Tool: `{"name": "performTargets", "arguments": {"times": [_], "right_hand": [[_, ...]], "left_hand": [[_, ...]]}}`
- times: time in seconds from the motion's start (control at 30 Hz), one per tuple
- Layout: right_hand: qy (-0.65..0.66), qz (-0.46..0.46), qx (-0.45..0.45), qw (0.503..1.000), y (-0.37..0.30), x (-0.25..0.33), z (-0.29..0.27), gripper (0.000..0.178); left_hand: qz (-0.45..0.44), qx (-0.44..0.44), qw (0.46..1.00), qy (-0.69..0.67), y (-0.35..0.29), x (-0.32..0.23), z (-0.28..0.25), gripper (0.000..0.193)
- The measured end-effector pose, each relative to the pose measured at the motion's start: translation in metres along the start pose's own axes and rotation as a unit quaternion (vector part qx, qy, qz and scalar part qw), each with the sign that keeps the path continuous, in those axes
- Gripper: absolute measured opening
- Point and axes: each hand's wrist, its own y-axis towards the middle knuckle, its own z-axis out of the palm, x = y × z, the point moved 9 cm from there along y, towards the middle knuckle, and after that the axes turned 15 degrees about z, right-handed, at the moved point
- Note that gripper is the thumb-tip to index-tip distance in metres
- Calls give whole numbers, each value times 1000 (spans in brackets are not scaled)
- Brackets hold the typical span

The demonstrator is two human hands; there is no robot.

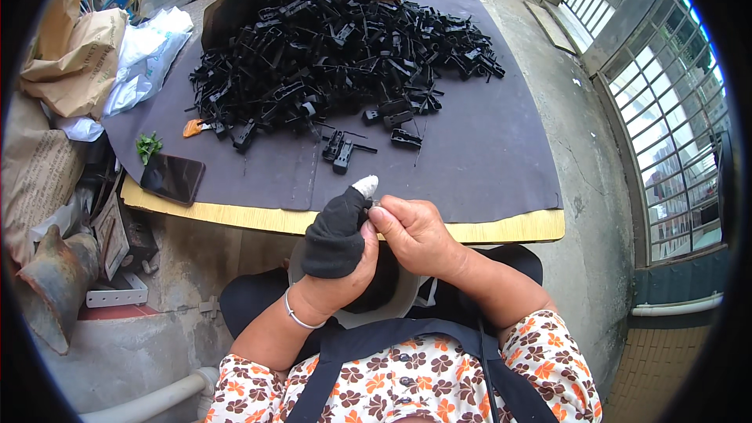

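My left hand (341,236) wears a black cloth cover over its back and fingers, with a white wrapping on one fingertip. It is closed, and its thumb meets my right hand (416,233) just in front of the table's near edge. The right hand is bare and pinches at the same spot; what lies between the fingers is too small and covered to make out. Beyond the hands, a few loose black plastic parts (343,152) lie on the dark mat (486,164). Behind them spreads a large heap of similar black plastic parts (313,55).
A pale bucket (402,307) with a dark inside sits beneath my hands. On the table's left are a phone (174,178), a green sprig (148,146) and an orange-handled item (193,128). Paper bags (77,63) and a white plastic bag (153,55) crowd the left side.
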Motion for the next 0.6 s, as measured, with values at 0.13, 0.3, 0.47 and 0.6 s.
{"name": "performTargets", "arguments": {"times": [0.13, 0.3, 0.47, 0.6], "right_hand": [[16, 40, 22, 999, 5, -13, 4, 27], [50, -4, 38, 998, 6, -16, 5, 22], [-126, 19, 16, 992, 9, -4, -16, 15], [-209, -94, 8, 973, 4, 5, -17, 12]], "left_hand": [[19, 15, 998, 55, 5, -4, 1, 35], [10, 5, 1000, -9, 4, 2, 1, 36], [-128, -47, 961, -243, -3, 28, -6, 35], [-261, -43, 905, -332, -9, 38, 1, 38]]}}
